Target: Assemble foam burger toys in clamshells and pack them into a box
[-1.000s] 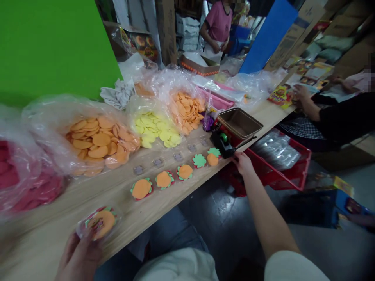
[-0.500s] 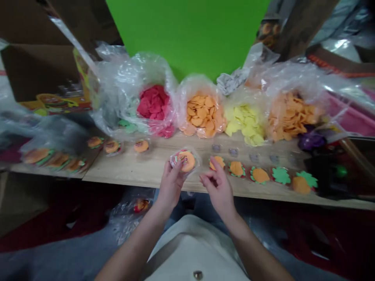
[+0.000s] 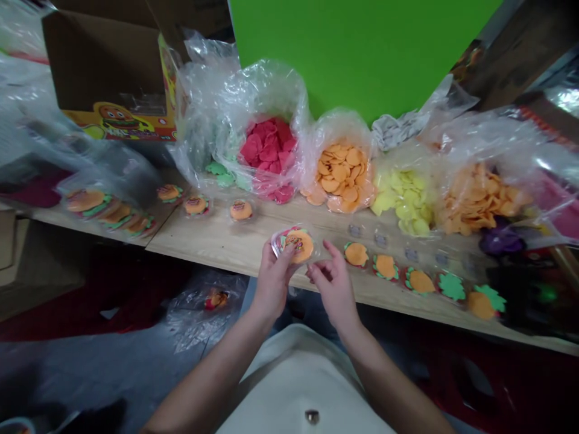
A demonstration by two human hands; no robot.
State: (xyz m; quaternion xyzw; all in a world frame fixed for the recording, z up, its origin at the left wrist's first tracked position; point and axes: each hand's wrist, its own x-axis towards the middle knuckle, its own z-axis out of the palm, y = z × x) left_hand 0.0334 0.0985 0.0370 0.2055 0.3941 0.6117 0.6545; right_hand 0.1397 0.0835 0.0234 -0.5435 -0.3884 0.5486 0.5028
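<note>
My left hand (image 3: 272, 274) grips a clear plastic pack (image 3: 294, 244) holding a toy burger with an orange bun top and a printed label; the thumb lies on its face. Just right of it is my right hand (image 3: 333, 283), its index finger stretched out and its thumb apart, with nothing visible between them. Whether a fingertip touches the pack's edge I cannot tell. Right of that hand runs a row of opened packs with orange round pieces (image 3: 356, 254) and green leaf-shaped pieces (image 3: 451, 286). Similar closed packs (image 3: 241, 210) lie to the left.
Along the back stand plastic bags of red pieces (image 3: 269, 147), orange discs (image 3: 342, 172), yellow pieces (image 3: 412, 196) and more orange pieces (image 3: 482, 193). A printed cardboard box (image 3: 104, 66) is at the back left. A bright green panel (image 3: 362, 54) rises behind the wooden table (image 3: 190, 238).
The view has turned left, so the bags and packs appear farther right. My right hand has come closer to the pack in my left hand, which stays gripped.
</note>
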